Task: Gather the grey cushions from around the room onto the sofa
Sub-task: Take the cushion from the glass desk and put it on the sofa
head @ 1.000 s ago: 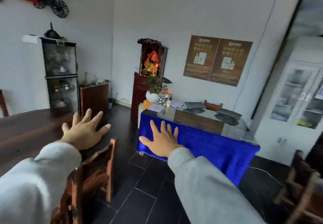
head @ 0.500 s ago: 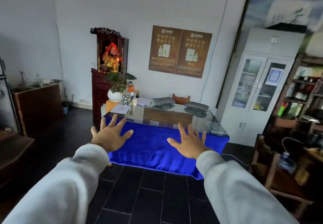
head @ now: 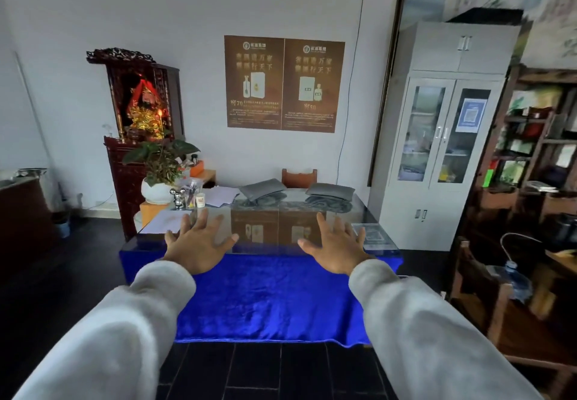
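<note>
Left hand (head: pixel 199 243): fingers straight and spread, palm down, holding nothing.
Right hand (head: pixel 335 248): the same posture and also empty; level with the left hand and well apart from it.
Blue cloth (head: pixel 268 299): hangs down the table front, below and between both hands.
Table (head: pixel 274 221): glass top begins just beyond the fingertips; whether the hands touch it cannot be told.
Papers (head: pixel 220 196): on the glass, beyond the left hand.
First grey cushion (head: pixel 262 188): lying on the far part of the table top, beyond the gap between the hands.
Second grey cushion (head: pixel 330 191): same far edge, straight beyond the right hand, apart from the first.
Chair back (head: pixel 299 177): behind the table, between the cushions.
Posters (head: pixel 284 84): on the wall beyond.
</note>
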